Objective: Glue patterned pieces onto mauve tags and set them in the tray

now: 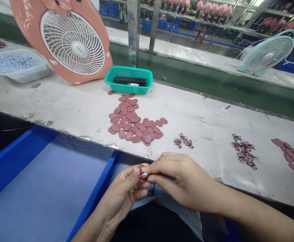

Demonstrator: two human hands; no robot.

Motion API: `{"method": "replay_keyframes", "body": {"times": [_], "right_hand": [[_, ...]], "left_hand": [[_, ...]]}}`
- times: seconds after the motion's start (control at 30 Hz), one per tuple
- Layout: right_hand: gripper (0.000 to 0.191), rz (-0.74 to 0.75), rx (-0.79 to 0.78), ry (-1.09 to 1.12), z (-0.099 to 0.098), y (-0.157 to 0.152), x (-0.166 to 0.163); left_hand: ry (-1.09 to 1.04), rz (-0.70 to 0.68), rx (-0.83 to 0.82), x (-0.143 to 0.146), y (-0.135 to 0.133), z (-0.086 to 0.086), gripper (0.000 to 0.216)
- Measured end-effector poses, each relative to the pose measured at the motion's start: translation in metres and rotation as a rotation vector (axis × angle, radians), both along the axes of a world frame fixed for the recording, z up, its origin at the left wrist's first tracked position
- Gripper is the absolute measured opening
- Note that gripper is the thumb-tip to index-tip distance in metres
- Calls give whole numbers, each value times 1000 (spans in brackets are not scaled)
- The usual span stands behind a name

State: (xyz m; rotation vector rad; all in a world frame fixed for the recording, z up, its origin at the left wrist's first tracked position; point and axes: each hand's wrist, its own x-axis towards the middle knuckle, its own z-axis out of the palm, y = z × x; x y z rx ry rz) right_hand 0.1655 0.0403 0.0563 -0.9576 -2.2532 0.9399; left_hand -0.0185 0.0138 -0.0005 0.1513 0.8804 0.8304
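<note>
By the near edge of the bench [74, 111], left hand [127, 186] and right hand [178, 178] pinch a reddish piece [141, 167]; loose ovals [133, 117], then a green basket [127, 88], lie beyond.

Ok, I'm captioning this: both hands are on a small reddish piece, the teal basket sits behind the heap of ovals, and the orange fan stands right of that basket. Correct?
No: the head view shows the orange fan left of the teal basket. The rest holds: left hand and right hand are on the small reddish piece.
</note>
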Motion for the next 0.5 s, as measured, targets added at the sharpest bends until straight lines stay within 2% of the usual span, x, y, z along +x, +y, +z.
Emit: {"method": "replay_keyframes", "body": {"times": [0.1,0.23,0.37,0.5], "right_hand": [[22,20,-4,22,2,0,1],[41,-15,22,68,1,-3,2],[26,-75,-44,99,-3,-5,2],[24,-81,-55,147,-10,-6,-3]], "left_hand": [[-29,-7,26,-2,0,1,30],[-38,11,25,-5,2,2,27],[-72,-10,54,-8,2,1,28],[-65,-41,95,-9,1,1,32]]}}
